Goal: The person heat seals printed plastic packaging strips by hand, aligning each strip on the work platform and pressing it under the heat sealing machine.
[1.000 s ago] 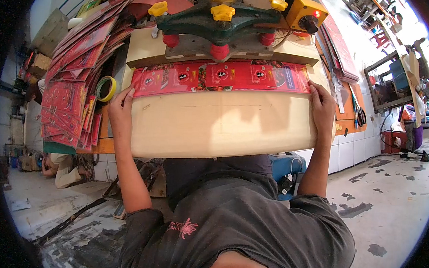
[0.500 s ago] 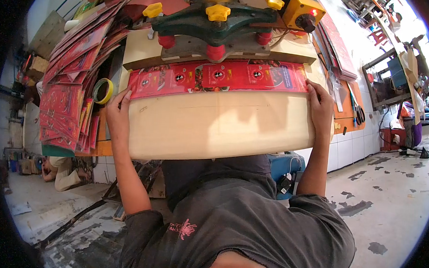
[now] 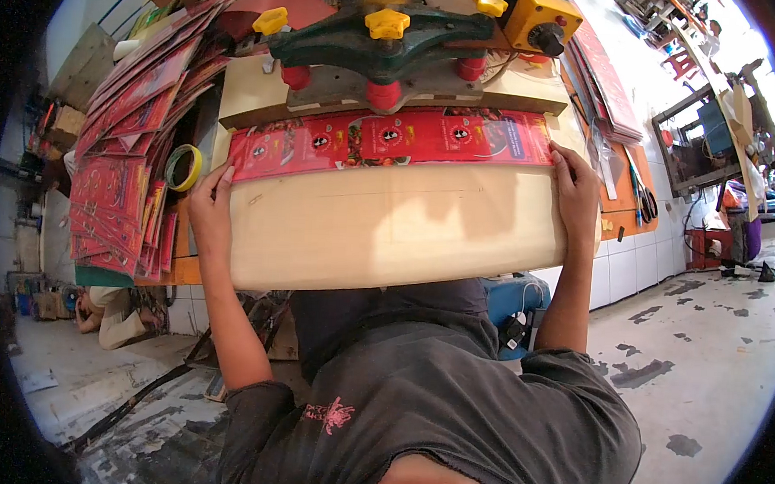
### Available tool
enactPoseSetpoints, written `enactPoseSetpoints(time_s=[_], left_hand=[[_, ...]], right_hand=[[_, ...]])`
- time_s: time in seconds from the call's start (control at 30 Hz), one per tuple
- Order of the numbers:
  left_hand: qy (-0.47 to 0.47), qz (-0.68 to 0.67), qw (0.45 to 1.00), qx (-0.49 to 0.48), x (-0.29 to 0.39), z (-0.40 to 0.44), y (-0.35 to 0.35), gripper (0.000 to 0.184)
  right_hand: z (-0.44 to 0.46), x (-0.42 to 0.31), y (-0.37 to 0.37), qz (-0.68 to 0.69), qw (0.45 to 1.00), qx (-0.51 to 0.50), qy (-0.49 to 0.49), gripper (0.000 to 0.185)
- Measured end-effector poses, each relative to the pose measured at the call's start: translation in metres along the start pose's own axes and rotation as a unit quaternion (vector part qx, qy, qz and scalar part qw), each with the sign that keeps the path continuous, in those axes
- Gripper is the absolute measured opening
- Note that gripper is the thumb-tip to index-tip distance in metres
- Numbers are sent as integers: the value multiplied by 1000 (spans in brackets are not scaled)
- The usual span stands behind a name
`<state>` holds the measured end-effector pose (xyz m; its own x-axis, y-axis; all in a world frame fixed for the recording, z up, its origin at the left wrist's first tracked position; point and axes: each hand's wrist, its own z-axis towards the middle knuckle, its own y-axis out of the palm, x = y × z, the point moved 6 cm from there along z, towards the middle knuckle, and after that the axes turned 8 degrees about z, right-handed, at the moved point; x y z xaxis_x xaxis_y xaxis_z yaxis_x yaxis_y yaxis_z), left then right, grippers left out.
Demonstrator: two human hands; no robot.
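Observation:
A strip of red printed plastic packaging film (image 3: 392, 140) lies flat along the back of a cream padded board (image 3: 388, 225). At the strip's left end, my left hand (image 3: 210, 204) grips the corner with thumb and fingers. My right hand (image 3: 577, 179) pinches the right end, its thumb at the edge. The strip's far edge runs against the base of a dark green press (image 3: 387, 45) with yellow star knobs and red feet. Part of that edge is hidden under the press.
Stacked red printed pouches (image 3: 108, 195) lean at the left beside a yellow tape roll (image 3: 183, 167). A yellow control box (image 3: 542, 24) sits at the back right. Scissors (image 3: 647, 204) lie on the orange table (image 3: 618, 219), near more red sheets (image 3: 610, 96). Another person is partly visible at far left.
The red light on the yellow control box has gone out. The view has shifted slightly; both hands and the strip keep nearly the same places on the board.

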<state>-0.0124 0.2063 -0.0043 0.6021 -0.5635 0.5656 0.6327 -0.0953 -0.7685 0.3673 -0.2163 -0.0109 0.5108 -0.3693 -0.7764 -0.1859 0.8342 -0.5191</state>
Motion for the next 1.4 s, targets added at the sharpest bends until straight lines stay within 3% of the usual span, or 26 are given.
enactPoseSetpoints(time_s=[0.23,0.43,0.5,0.7,0.93,1.03,1.4], left_hand=[[13,4,1000,9,1,0,0,32],[-17,-32,999,-21,12,4,0,38],[28,-1,999,-29,8,13,6,41],[57,46,995,-62,-1,33,18,46],[65,43,996,-39,0,34,18,46],[2,90,993,-76,0,32,16,45],[51,78,995,-26,7,29,15,42]], right_hand=[[1,-3,1,13,1000,-10,-10,28],[19,11,3,68,993,-46,85,31],[28,12,8,-16,991,-96,95,33],[38,5,17,-178,982,-52,28,37],[33,-2,17,-178,983,-33,32,36],[34,-6,19,-199,977,-42,61,34],[33,1,20,-156,987,-16,44,35]])
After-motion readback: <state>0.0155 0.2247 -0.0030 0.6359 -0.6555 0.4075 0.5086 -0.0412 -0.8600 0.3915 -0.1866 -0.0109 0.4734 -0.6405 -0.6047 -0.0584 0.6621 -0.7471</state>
